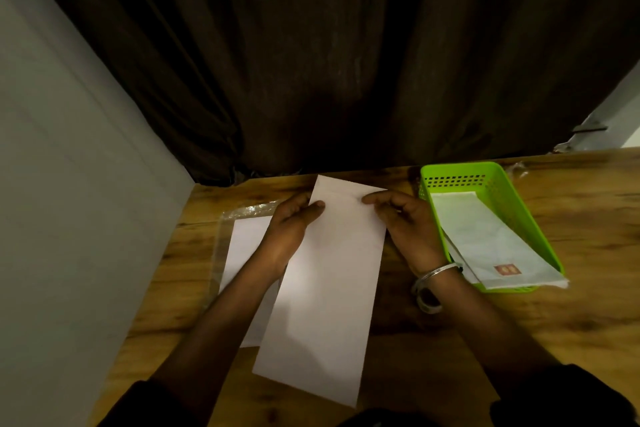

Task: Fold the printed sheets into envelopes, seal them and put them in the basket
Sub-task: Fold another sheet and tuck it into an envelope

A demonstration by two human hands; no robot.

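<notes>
Left hand (291, 225) and right hand (405, 222) each pinch the sheet (329, 288) at its far end; corners should be aligned squarely before creasing.

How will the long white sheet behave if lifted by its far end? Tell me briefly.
Probably floppy: the long white sheet is thin and narrow, so its near end would sag. Likely very light: the left hand and right hand pinch just its far end. It may slide easily on the smooth table.
</notes>
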